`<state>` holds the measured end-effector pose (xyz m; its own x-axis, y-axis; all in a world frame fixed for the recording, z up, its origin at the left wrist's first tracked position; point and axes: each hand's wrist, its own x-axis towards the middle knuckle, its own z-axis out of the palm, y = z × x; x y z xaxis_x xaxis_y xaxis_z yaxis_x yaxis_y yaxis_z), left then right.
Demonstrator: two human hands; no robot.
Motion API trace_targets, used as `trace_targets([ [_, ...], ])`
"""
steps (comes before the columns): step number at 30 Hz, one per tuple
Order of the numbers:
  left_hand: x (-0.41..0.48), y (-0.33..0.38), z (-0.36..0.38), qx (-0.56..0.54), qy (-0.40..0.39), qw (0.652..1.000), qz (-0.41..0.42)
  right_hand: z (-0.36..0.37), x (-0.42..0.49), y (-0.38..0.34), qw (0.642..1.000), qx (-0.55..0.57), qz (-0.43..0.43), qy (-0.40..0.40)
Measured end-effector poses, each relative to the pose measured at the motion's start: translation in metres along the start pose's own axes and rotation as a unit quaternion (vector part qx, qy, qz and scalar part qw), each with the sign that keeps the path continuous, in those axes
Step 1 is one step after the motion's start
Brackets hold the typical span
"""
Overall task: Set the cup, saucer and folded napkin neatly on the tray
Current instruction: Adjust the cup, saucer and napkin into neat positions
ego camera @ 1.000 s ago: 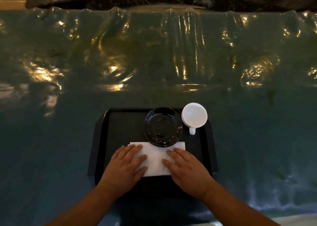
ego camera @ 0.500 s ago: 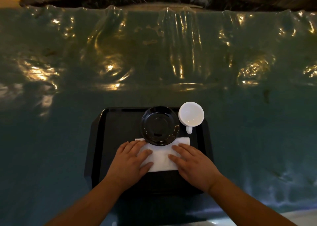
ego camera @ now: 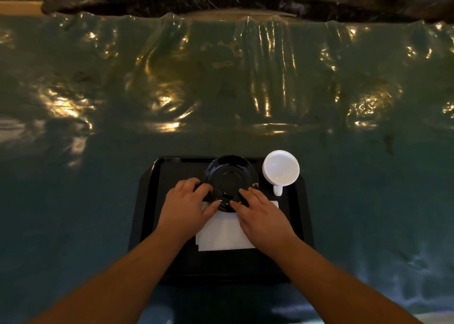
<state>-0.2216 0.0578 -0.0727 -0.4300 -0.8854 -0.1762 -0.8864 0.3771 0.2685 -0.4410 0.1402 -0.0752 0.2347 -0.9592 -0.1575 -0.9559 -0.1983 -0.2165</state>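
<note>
A black tray (ego camera: 152,200) lies on the table in front of me. On it a black saucer (ego camera: 231,176) sits at the far middle, its near edge overlapping a folded white napkin (ego camera: 223,235). A white cup (ego camera: 281,168) stands at the tray's far right corner, empty, handle toward me. My left hand (ego camera: 186,205) rests at the saucer's left near rim, fingers spread and touching it. My right hand (ego camera: 260,215) lies at the saucer's right near rim, fingertips on it. Both palms cover parts of the napkin.
The table is covered by a wrinkled teal cloth under shiny clear plastic (ego camera: 221,90) with bright reflections. A dark ledge (ego camera: 245,4) runs along the far edge. The table's near edge shows pale at the lower right (ego camera: 437,320).
Both hands slid forward off the napkin's middle to the saucer's near rim. The napkin now shows more behind the hands.
</note>
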Motion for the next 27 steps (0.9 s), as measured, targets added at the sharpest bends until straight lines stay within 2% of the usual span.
trace_targets([
  [4,-0.01,-0.02,0.0,0.0,0.017,1.0,0.0,0.003,0.013,-0.013,1.0,0.0,-0.028,0.008],
  [8,-0.016,-0.025,-0.002,0.001,0.045,0.999,0.002,-0.001,0.008,-0.014,0.998,0.049,-0.027,0.026],
  [11,-0.035,-0.015,0.008,-0.001,0.104,0.989,0.105,0.004,-0.018,0.003,0.996,0.041,-0.035,0.072],
  [14,-0.055,-0.006,0.026,0.012,0.067,0.978,0.198,0.018,-0.048,0.022,0.998,0.017,-0.038,0.054],
  [17,-0.063,-0.009,0.034,0.022,0.046,0.981,0.188,0.026,-0.056,0.027,0.999,0.0,-0.028,0.026],
  [22,-0.068,-0.024,0.03,0.028,0.055,0.983,0.172,0.027,-0.046,0.003,0.999,0.002,-0.043,-0.003],
  [27,-0.069,-0.034,0.029,0.015,0.043,0.989,0.144,0.026,-0.038,-0.016,0.999,0.003,-0.037,0.005],
])
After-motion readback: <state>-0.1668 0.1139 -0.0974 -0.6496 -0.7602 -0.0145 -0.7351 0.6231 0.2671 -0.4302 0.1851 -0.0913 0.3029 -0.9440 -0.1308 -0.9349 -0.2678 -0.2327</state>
